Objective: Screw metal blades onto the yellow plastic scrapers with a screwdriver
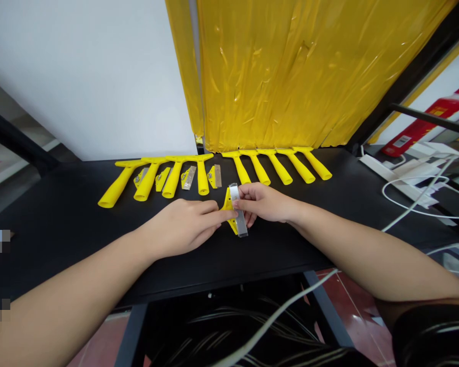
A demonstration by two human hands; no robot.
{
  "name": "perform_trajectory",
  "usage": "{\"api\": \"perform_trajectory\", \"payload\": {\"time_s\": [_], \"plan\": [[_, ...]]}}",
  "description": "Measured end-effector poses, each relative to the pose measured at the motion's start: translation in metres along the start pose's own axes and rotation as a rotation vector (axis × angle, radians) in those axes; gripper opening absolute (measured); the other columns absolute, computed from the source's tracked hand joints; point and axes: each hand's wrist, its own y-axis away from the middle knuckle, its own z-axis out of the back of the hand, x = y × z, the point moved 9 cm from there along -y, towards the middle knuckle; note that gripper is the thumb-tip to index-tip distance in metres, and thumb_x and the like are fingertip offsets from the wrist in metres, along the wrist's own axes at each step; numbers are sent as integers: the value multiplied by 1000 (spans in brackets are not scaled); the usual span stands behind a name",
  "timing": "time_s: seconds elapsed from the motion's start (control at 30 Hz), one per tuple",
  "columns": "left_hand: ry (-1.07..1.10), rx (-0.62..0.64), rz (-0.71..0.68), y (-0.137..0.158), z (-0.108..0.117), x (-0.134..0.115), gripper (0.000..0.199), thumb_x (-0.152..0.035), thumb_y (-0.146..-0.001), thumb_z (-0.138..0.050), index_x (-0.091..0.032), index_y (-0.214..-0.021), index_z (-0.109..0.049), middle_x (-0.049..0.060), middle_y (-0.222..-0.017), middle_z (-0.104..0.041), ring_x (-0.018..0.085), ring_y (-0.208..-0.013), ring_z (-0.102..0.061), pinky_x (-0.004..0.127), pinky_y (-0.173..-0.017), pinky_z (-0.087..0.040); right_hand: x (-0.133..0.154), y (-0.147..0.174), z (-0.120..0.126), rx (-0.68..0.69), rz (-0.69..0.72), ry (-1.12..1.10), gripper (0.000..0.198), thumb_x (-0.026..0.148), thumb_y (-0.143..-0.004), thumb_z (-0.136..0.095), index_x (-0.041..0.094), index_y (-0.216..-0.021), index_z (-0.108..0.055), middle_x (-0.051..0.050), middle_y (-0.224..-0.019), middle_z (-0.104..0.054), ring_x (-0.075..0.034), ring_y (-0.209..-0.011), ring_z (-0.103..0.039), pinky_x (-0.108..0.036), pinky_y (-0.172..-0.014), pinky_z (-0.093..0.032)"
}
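Note:
A yellow scraper head (pixel 228 198) with a grey metal blade (pixel 241 225) is held between my two hands above the black table. My left hand (pixel 187 227) pinches its yellow side from the left, with the index finger stretched over the blade. From the right, my right hand (pixel 268 202) grips the blade, thumb on its face and fingers curled behind. My left thumb is mostly hidden. Just beyond my hands lie similar scraper heads, the nearest being a yellow one with a blade (pixel 215 176).
Several yellow T-shaped handles (pixel 117 189) lie in a row at the back left of the black table (pixel 168 275), others (pixel 279 168) at the back right. White cables (pixel 390 216) and a red bottle (pixel 424 122) are on the right. A yellow sheet (pixel 275 76) hangs behind.

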Motion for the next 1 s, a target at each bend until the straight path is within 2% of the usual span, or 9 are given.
{"api": "perform_trajectory", "payload": {"time_s": [0.33,0.43,0.6,0.8,0.9,1.0], "plan": [[84,27,51,1,-1,4,42,-26,-110,-45,-32,-149,-58,0,-102,-71,15,-77,-70,29,-67,-53,9,3,1,40,112,8,16,19,-104,-65,17,-89,-59,3,-69,-69,-10,-57,-72,-19,-53,-62],[70,12,59,1,-1,5,42,-26,-109,-47,-31,-149,-58,0,-104,-71,15,-76,-70,28,-67,-53,8,2,2,6,105,17,20,20,-105,-62,18,-86,-56,3,-65,-68,-10,-54,-71,-19,-51,-61],[4,9,33,1,-3,4,48,-23,-108,-45,-33,-153,-57,0,-94,-68,15,-68,-64,27,-60,-49,5,0,1,-33,95,44,25,21,-106,-61,20,-82,-53,5,-57,-65,-11,-48,-67,-18,-45,-58],[35,8,45,2,-2,5,48,-23,-107,-47,-32,-154,-57,0,-95,-69,15,-70,-66,28,-62,-51,7,2,0,-51,66,109,26,27,-105,-60,20,-82,-54,4,-59,-64,-11,-49,-65,-20,-45,-57],[69,23,60,1,-1,6,48,-24,-108,-47,-31,-154,-57,1,-99,-71,15,-74,-69,27,-65,-52,16,9,16,-111,96,232,27,37,-105,-60,19,-85,-61,2,-68,-66,-9,-47,-58,-20,-40,-47],[96,33,68,0,0,6,47,-25,-109,-46,-31,-154,-57,2,-101,-73,15,-78,-71,27,-69,-54,37,24,49,-255,218,454,25,37,-101,-62,19,-85,-64,0,-72,-67,-9,-54,-56,-24,-49,-44]]}}
